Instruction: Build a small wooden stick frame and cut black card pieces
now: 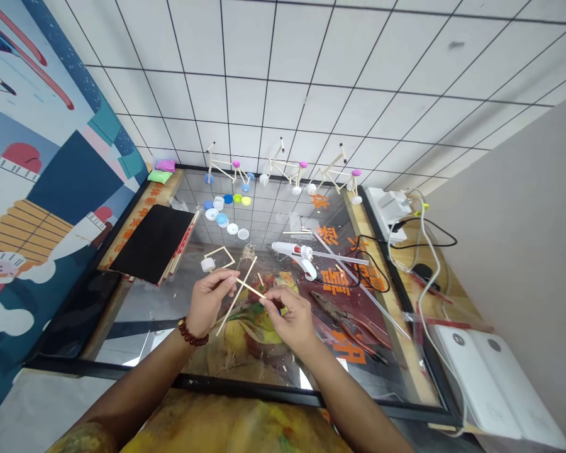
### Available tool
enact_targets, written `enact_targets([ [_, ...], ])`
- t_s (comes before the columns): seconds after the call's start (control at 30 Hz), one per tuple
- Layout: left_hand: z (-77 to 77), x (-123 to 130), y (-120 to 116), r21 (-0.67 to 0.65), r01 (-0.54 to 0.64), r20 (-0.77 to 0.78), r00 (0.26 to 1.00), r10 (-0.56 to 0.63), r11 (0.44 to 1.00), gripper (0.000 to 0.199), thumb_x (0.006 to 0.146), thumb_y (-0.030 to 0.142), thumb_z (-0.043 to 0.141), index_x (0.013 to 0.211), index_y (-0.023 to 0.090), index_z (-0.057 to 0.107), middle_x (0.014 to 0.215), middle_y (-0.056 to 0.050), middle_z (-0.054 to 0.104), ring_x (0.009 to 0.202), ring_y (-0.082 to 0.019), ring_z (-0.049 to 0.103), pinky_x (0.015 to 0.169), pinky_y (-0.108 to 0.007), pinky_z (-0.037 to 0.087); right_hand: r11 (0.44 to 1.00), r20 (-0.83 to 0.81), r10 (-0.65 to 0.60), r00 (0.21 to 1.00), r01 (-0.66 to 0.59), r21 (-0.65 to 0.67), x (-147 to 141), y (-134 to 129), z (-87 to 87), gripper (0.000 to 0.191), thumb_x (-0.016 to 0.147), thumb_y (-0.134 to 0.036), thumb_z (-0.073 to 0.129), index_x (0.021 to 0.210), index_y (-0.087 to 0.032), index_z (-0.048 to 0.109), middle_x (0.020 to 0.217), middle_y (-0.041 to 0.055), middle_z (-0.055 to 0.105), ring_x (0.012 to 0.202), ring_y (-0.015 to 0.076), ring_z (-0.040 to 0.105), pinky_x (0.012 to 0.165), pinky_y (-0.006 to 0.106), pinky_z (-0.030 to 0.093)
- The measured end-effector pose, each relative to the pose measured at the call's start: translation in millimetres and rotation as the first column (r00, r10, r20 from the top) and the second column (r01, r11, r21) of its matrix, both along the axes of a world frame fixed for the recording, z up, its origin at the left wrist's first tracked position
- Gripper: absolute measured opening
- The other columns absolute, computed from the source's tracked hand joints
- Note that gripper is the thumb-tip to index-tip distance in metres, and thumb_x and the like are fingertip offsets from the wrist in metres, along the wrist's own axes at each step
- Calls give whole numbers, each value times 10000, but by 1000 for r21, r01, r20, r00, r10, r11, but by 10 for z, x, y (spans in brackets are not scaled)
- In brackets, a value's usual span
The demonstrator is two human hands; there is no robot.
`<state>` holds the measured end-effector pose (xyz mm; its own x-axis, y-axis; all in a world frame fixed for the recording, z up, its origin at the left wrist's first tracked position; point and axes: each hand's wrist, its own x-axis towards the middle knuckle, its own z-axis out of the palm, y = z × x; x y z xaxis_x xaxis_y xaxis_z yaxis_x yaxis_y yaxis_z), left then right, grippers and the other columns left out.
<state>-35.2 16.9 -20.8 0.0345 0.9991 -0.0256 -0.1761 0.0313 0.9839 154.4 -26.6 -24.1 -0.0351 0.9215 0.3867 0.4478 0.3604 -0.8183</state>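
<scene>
A thin pale wooden stick [251, 288] is stretched between my two hands above the glass table. My left hand [206, 303] pinches its left end between thumb and fingertips. At the right end, the thumb and fingers of my right hand [290, 316] close on it. Below, a longer wooden stick [230, 308] lies slantwise on the glass. Just beyond my left hand are a small angled frame of sticks [226, 251] and a white block-like piece [208, 264]. A white glue gun [298, 253] rests past my right hand, with a clear glue stick in its back.
Red-handled pliers [344, 318] lie at right. Several bottle caps [221, 219] sit farther back. Three small stick-and-cap tricycle models [287, 167] line the tiled wall. A black board [153, 242] tops a stack at left. Power strip [387, 214] and cables run along the right edge.
</scene>
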Motion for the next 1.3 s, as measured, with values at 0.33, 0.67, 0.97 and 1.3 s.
enact_targets([
  [0.33,81,-1,-51,86,139,-39,990,-136,987,142,801,258,712,710,160,662,786,-28,634,724,-123,571,688,-243,459,965,388,167,906,-231,123,-71,-61,10,100,899,-195,529,842,-192,611,775,41,674,679,161,597,643,295,421],
  [0.67,594,190,366,38,584,-444,737,-510,811,219,853,326,624,727,153,673,769,-52,679,720,-147,613,679,-252,474,971,294,113,949,-168,168,-105,-20,-139,129,919,-252,495,841,-197,582,715,24,657,638,151,583,606,288,406],
  [0.97,471,1397,1962,-118,602,-923,226,-311,789,171,721,310,727,814,167,740,848,-56,741,812,-194,670,705,-254,486,899,397,99,912,-253,357,-93,-19,-73,93,901,-235,512,903,-183,590,745,13,663,631,147,554,590,315,389],
  [1.3,289,1695,1998,-181,644,-954,68,-291,743,97,681,69,662,748,133,689,888,-131,714,889,-249,666,785,-307,483,915,401,78,913,-225,336,-52,20,-58,122,915,-235,508,907,-184,619,788,32,687,648,147,570,601,310,411],
])
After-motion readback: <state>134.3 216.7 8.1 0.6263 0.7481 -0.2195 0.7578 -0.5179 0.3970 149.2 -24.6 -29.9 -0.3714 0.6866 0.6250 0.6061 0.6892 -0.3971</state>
